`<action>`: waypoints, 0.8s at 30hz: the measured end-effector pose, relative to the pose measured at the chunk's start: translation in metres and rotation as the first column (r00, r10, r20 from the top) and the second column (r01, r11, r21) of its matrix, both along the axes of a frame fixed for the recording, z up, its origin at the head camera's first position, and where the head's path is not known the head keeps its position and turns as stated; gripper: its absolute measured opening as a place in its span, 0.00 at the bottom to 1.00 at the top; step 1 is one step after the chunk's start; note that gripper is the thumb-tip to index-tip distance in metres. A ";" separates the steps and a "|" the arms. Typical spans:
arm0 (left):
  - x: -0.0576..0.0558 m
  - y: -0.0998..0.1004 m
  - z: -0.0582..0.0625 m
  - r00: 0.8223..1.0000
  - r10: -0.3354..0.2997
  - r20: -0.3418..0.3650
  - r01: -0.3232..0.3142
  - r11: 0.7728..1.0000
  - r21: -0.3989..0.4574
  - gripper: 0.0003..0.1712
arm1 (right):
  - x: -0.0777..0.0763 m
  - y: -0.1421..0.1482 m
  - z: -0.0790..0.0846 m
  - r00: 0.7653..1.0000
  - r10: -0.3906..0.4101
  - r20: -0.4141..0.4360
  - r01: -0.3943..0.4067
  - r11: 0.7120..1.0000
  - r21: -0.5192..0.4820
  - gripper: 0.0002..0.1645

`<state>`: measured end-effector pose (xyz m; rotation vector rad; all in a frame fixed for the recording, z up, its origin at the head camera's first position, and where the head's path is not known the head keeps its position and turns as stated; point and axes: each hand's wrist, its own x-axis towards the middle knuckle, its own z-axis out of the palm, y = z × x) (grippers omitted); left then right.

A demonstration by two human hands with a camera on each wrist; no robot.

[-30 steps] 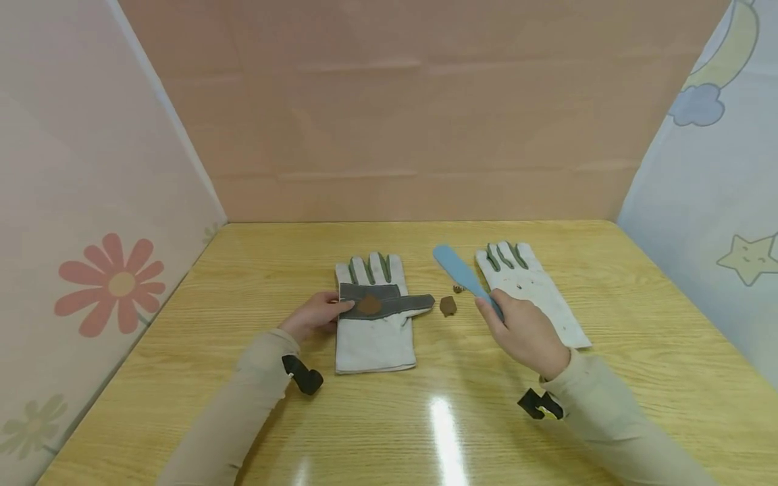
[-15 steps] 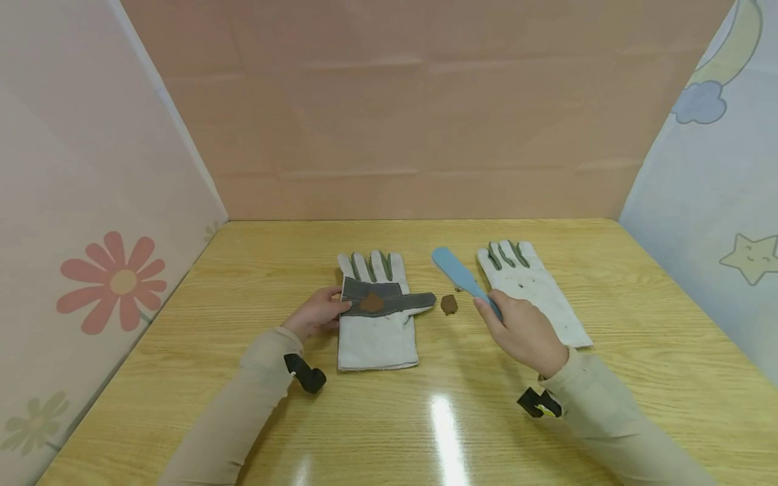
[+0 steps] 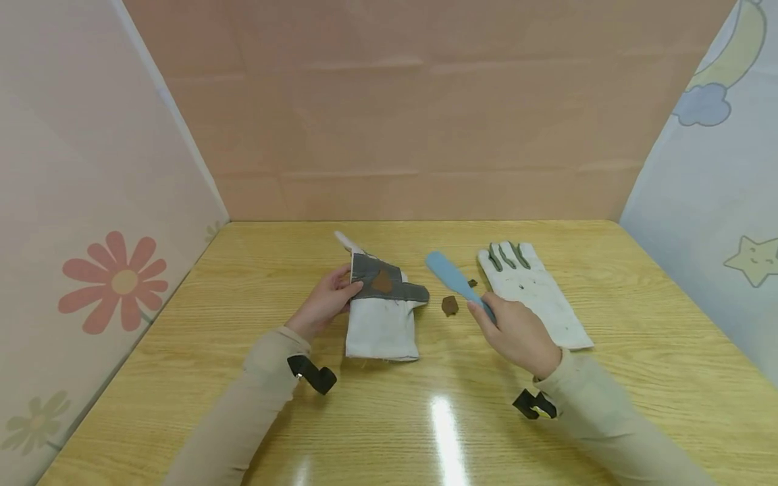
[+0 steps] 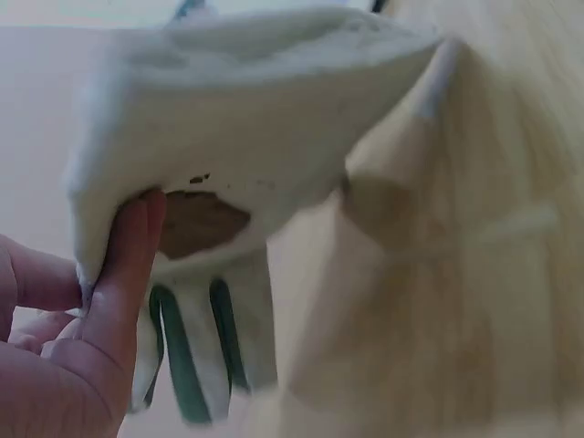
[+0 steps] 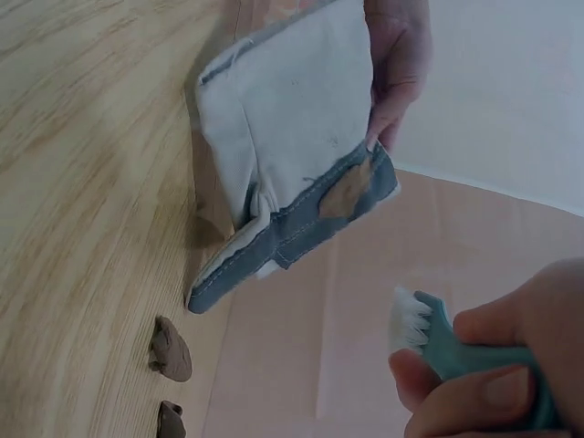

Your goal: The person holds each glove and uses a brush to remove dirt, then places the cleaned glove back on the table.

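Note:
My left hand [image 3: 328,300] pinches a white work glove [image 3: 381,327] by its side edge, holding it tilted up off the table. A brown patch [image 3: 383,281] marks its grey palm panel. The left wrist view shows another brown patch [image 4: 203,224] on the glove's underside, by the thumb, and green-lined fingers hanging down. My right hand [image 3: 516,331] grips a blue brush [image 3: 450,272] by its handle, apart from the glove; its white bristles [image 5: 408,319] show in the right wrist view. Beneath the brush lies a brown lump [image 3: 450,306], with a smaller brown piece [image 3: 473,283] behind it.
A second white glove [image 3: 543,304] with small dark specks lies flat to the right, partly behind my right hand. Wood-grain table [image 3: 389,418] stretches around everything. A pinkish backdrop [image 3: 389,135] stands at the far edge, with patterned walls at both sides.
My left hand has raised the glove from the table and tilted it, so its fingers now droop away behind. The brush in my right hand has shifted slightly left and nearer me.

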<state>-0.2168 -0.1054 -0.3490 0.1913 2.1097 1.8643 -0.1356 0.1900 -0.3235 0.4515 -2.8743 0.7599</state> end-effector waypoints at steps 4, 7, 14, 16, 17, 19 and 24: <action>0.005 0.009 0.014 1.000 0.022 -0.018 -0.021 1.000 0.015 0.26 | 0.001 -0.006 0.001 0.999 0.025 -0.024 -0.025 1.000 -0.008 0.19; 0.011 0.016 0.023 0.998 0.039 -0.039 -0.038 0.999 0.017 0.25 | 0.001 -0.011 0.003 0.998 0.045 -0.037 -0.046 0.999 -0.021 0.18; 0.020 0.030 0.033 0.997 0.043 -0.065 -0.041 0.999 0.029 0.25 | 0.004 -0.026 0.008 0.993 0.107 -0.053 -0.111 0.992 -0.059 0.16; 0.020 0.034 0.033 0.997 0.041 -0.068 -0.039 0.999 0.032 0.25 | 0.005 -0.030 0.009 0.990 0.123 -0.063 -0.127 0.990 -0.058 0.16; 0.020 0.035 0.034 0.997 0.040 -0.066 -0.037 0.999 0.037 0.25 | 0.005 -0.032 0.009 0.989 0.129 -0.067 -0.133 0.990 -0.055 0.16; 0.020 0.037 0.034 0.998 0.042 -0.057 -0.039 0.998 0.051 0.25 | 0.005 -0.035 0.010 0.988 0.135 -0.074 -0.139 0.989 -0.050 0.15; 0.020 0.038 0.036 0.998 0.051 -0.048 -0.048 0.996 0.078 0.25 | 0.005 -0.036 0.008 0.989 0.125 -0.073 -0.128 0.991 -0.037 0.13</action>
